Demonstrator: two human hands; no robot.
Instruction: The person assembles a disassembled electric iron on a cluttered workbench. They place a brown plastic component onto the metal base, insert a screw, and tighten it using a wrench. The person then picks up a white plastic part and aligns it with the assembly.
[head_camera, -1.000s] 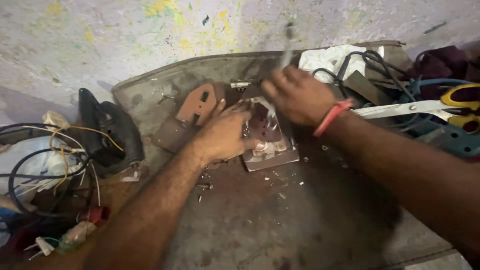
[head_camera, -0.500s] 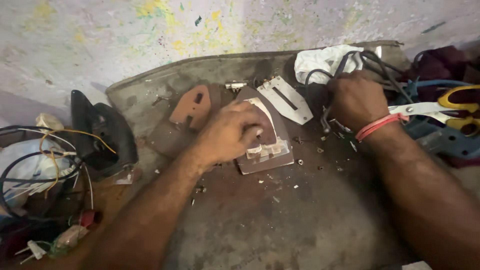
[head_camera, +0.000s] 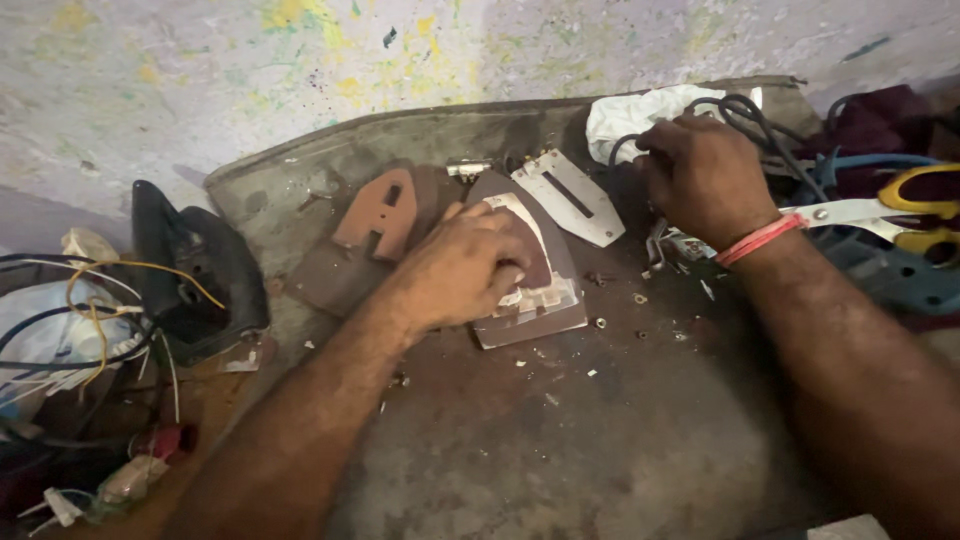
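**Inspector:** Currently, the left hand (head_camera: 465, 265) lies flat on top of the iron base (head_camera: 530, 285), fingers together and curled over its upper face, pressing it down onto the dark work board (head_camera: 560, 440); the base sits near the middle of the board, its point aimed at the wall.

**Assistant:** And the right hand (head_camera: 705, 175)?

**Inspector:** At the board's far right corner, fingers bent and closed on something among the black cables (head_camera: 745, 110) beside the white cloth (head_camera: 640, 115); what exactly they grip I cannot tell; a red band sits on that wrist.

**Assistant:** Loose items?

**Inspector:** A pale metal plate (head_camera: 570, 195) lies just beyond the base, nearly touching it; a brown iron-shaped piece (head_camera: 380, 210) lies to its left; small screws (head_camera: 640, 298) and chips are scattered on the board between the two hands; scissors (head_camera: 900, 210) with yellow handles rest at the right edge; a black iron shell (head_camera: 190, 270) stands off the board to the left beside tangled wires (head_camera: 80, 320).

**Assistant:** Risks?

**Inspector:** In my judgement, three; a forearm sweeping across could knock the screws off the board and lose them; a tug on the cables could drag the cloth or plate into the base; the scissor blades point towards the right wrist, so a careless pull back could catch it.
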